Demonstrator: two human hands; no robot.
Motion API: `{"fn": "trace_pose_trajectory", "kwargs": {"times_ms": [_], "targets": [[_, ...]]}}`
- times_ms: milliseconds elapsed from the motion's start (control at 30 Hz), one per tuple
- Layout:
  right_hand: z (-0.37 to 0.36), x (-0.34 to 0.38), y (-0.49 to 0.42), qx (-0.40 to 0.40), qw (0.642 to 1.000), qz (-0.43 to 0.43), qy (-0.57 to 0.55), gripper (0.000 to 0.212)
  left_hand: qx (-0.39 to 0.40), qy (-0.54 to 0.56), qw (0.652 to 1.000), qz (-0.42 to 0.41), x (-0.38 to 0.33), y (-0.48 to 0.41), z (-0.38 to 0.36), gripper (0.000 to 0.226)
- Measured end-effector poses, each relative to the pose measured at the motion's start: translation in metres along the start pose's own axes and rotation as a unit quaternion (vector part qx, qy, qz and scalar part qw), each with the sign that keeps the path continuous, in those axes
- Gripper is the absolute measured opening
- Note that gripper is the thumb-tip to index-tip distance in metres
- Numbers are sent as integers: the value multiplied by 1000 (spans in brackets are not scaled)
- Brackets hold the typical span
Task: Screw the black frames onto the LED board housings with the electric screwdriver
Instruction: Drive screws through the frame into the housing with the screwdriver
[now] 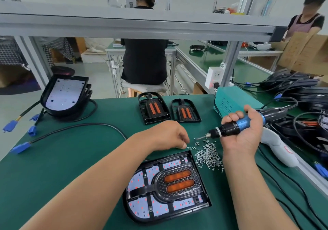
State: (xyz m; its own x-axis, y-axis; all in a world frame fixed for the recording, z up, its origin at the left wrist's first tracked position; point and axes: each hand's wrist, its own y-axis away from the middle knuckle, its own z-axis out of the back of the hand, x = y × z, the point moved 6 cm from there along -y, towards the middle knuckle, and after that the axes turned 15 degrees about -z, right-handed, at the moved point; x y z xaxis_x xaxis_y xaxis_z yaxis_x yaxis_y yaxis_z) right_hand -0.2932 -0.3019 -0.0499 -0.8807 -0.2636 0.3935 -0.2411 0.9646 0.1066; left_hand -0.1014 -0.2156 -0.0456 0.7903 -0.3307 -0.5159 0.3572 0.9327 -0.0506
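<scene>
An LED board housing (140, 206) lies near the table's front edge, with a black frame (160, 188) carrying two orange lenses set on its white board. My right hand (243, 132) grips the blue and black electric screwdriver (234, 125), its bit pointing left above a heap of small silver screws (209, 154). My left hand (168, 135) reaches to the heap's left edge, fingers curled down onto loose screws; whether it pinches one is hidden. Two spare black frames (153, 108) (186, 110) lie further back.
A stack of housings (65, 94) with black cables and blue connectors (20, 148) stands at the back left. A teal box (232, 100) and tangled cables with more housings (301, 94) fill the right side. People work beyond the aluminium bench rail (142, 29).
</scene>
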Motion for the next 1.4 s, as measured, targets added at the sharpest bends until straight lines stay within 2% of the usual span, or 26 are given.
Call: {"fn": "trace_pose_trajectory", "kwargs": {"times_ms": [200, 333, 700, 900, 1133, 1400], "targets": [[3, 0, -1, -8, 1000, -2, 9, 15, 7, -19, 1000, -15, 7, -12, -7, 22], [4, 0, -2, -6, 1000, 2, 14, 12, 6, -20, 1000, -11, 9, -12, -8, 9], [1, -1, 0, -6, 1000, -1, 14, 7, 68, -66, 996, 3, 4, -12, -17, 4], [-5, -11, 0, 1, 1000, -6, 10, 13, 21, 87, 996, 19, 4, 14, -4, 11], [-21, -49, 9, 48, 996, -31, 69, 20, -112, 275, 954, 42, 22, 64, -6, 12], [-28, -57, 18, 63, 993, -34, 91, 18, -138, 289, 947, 33, 24, 72, -12, 12]]}}
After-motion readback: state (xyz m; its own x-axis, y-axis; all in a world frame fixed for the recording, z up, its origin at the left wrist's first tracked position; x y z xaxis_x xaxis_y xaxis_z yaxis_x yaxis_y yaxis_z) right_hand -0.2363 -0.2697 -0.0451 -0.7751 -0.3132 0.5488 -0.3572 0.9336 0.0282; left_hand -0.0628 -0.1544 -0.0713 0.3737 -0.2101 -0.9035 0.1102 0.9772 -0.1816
